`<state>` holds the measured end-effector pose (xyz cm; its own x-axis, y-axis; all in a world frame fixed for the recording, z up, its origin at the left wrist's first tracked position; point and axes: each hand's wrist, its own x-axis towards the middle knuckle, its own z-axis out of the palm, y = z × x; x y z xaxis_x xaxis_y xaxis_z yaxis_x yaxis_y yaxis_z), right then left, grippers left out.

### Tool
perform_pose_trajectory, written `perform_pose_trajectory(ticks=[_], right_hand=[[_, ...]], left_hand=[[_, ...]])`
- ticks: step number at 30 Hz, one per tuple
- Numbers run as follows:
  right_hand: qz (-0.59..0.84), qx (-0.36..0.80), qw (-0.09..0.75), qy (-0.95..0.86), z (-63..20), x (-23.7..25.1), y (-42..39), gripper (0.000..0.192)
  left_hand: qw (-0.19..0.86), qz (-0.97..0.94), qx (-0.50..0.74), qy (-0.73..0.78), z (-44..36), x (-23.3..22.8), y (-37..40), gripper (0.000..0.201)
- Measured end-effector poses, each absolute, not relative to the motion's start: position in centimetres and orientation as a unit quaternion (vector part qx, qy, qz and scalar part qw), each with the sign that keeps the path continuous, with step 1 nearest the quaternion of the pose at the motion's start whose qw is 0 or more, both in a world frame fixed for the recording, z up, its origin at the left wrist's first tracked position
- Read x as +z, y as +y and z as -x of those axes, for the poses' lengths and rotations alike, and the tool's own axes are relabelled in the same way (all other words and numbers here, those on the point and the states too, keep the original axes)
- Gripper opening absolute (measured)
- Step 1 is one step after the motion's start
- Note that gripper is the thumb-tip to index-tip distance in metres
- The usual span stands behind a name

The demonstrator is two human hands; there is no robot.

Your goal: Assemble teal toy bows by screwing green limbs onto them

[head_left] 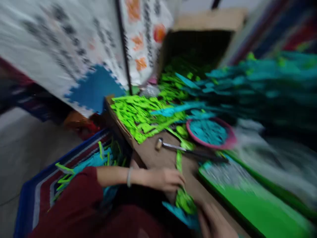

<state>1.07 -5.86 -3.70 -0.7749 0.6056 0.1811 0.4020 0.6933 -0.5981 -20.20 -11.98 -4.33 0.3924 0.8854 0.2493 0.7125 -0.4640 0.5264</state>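
Foam offcuts in bright green lay across a brown cardboard work surface [158, 155], seen from above in a heavily motion-blurred view. At far left, beyond the wrist and well away from the fingers, a striped blue and red mat [37, 195] carried scattered green strips. The left hand [164, 179], on a dark red sleeve with a pale bangle at the wrist, lay across the near edge of the board, its fingers curled loosely toward a clump of green foam pieces [184, 198] just beyond the fingertips; whether they gripped it or merely touched it could not be told. Above the fingers, a little apart, lay a small hammer [173, 147], head to the left, and farther up a large heap of green pieces [141, 115]. To the right of the fingers, the right hand [214, 221] entered at the lower edge beside the same clump, with turquoise foam [179, 213] under it; its grip was too blurred to read. Farther right stood a pink-rimmed bowl [229, 138] of turquoise pieces and a green sheet [247, 201]. Judged risk: the clump sat near the board's edge, so a loose pinch or a sweeping wrist could spill pieces onto the mat.
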Motion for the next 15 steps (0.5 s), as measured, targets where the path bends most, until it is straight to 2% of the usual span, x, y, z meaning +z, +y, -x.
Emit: perform_pose_trajectory(ticks=[5,15], right_hand=[[0.366,0.263,0.139,-0.882,-0.8,-1.9,-7.6,0.026],[0.359,0.352,0.199,-0.841,-0.2,-2.7,-7.7,0.015]], left_hand=[[0.289,-0.78,0.337,0.442,21.3,-5.6,-10.6,0.019],[0.303,-0.78,0.305,0.454,21.4,-4.8,-10.1,0.015]])
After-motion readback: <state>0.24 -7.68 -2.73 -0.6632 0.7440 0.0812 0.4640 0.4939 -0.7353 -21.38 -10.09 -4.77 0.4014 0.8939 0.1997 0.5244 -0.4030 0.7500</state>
